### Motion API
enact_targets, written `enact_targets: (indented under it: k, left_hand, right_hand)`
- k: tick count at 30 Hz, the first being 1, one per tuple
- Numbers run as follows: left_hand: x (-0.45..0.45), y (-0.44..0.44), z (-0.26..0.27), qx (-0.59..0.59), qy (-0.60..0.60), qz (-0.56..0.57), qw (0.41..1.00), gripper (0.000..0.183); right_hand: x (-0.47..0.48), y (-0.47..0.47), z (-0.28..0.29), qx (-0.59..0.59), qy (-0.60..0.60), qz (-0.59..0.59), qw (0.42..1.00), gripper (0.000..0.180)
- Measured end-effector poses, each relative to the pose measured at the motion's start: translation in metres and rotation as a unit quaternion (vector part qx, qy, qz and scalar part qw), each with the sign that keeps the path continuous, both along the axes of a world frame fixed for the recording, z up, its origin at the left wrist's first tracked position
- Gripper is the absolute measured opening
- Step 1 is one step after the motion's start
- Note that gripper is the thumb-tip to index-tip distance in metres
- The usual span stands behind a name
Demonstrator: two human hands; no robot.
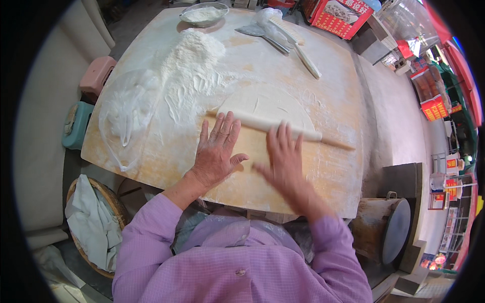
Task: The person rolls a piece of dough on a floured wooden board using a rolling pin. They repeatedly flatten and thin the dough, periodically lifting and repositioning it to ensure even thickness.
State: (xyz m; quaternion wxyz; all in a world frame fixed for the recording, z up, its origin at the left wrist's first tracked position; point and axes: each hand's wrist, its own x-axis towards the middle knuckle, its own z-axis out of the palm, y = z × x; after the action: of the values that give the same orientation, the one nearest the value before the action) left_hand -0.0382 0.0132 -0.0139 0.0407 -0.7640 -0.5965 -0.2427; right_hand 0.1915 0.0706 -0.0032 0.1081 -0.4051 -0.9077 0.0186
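A thin round sheet of dough [269,100] lies on a floured wooden board [326,178]. Its near edge is wrapped around a wooden rolling pin [339,144], whose bare ends stick out on both sides. My left hand [218,149] is flat, palm down, with its fingertips over the left part of the wrapped pin and its thumb spread. Blurred by motion, my right hand [284,161] has its fingertips at the right part of the roll, fingers apart. Neither hand grips the pin. What lies under the palms is hidden.
Loose flour [195,57] is heaped at the back left, beyond a knotted clear plastic bag [130,110]. A bowl of flour [204,16], a metal scraper [252,30] and a white-handled brush [307,60] stand or lie farther back. A cloth-lined basket [72,227] is at lower left.
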Motion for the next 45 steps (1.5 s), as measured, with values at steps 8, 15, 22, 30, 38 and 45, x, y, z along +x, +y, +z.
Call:
enact_targets:
  k: [8,15,22,30,38,45]
  left_hand:
    - [0.012,-0.028,-0.001,-0.041,0.009,-0.02,0.999,0.09]
    - [0.041,0.023,0.01,-0.053,-0.123,-0.03,0.991,0.086]
    - [0.057,-0.031,0.004,-0.078,0.078,-0.125,0.986,0.077]
    - [0.03,-0.017,0.024,-0.07,-0.137,-0.162,0.975,0.063]
    - [-0.006,-0.032,0.009,-0.046,0.021,-0.107,0.993,0.069]
    - [-0.024,-0.031,0.003,-0.021,-0.071,0.046,0.996,0.058]
  right_hand:
    - [0.103,-0.13,-0.016,0.041,0.165,-0.084,0.982,0.057]
    - [0.151,-0.052,0.01,-0.13,0.157,-0.138,0.969,0.033]
    - [0.152,-0.083,-0.002,0.12,0.03,-0.124,0.985,0.034]
    - [0.136,-0.123,0.018,0.014,0.18,-0.152,0.972,0.02]
    - [0.09,-0.177,0.008,-0.121,0.24,-0.126,0.955,0.024]
    - [0.066,-0.168,0.017,-0.427,0.406,-0.257,0.766,0.034]
